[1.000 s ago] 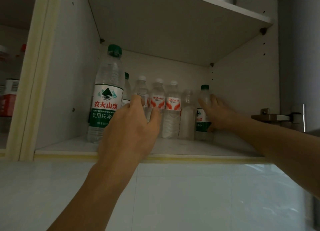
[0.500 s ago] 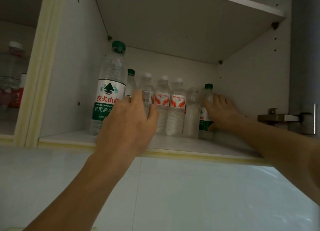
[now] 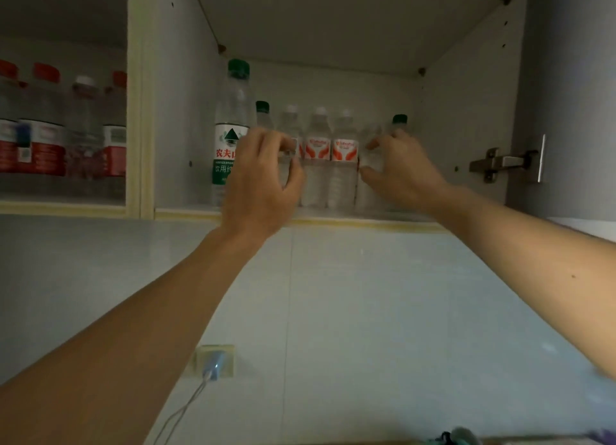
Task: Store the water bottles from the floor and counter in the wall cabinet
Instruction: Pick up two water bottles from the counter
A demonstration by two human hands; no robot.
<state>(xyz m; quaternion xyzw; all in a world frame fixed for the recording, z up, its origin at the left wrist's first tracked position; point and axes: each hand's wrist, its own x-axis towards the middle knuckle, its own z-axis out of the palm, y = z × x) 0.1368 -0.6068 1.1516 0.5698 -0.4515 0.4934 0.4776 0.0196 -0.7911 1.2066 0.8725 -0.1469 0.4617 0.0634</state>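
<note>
A row of water bottles stands at the back of the wall cabinet's shelf [image 3: 350, 218]. At the left is a tall green-capped bottle [image 3: 230, 118], with a small green-capped one [image 3: 262, 111] behind it. My left hand [image 3: 263, 181] curls its fingers and thumb round the white-capped bottle [image 3: 290, 119]. Two red-labelled bottles [image 3: 330, 148] stand in the middle. My right hand [image 3: 401, 168] holds the clear unlabelled bottle [image 3: 369, 159] between thumb and fingers. It partly hides another green-capped bottle [image 3: 399, 119].
The left compartment holds several red-labelled bottles [image 3: 43, 144] behind a cream divider [image 3: 135, 111]. A metal door hinge [image 3: 500, 163] juts from the right wall. Below is a tiled wall with a socket and plugged-in cable [image 3: 215, 363].
Both hands had straight fingers against the bottles; now their fingers are curled round bottles. The view has tilted down, showing more tiled wall and the left compartment.
</note>
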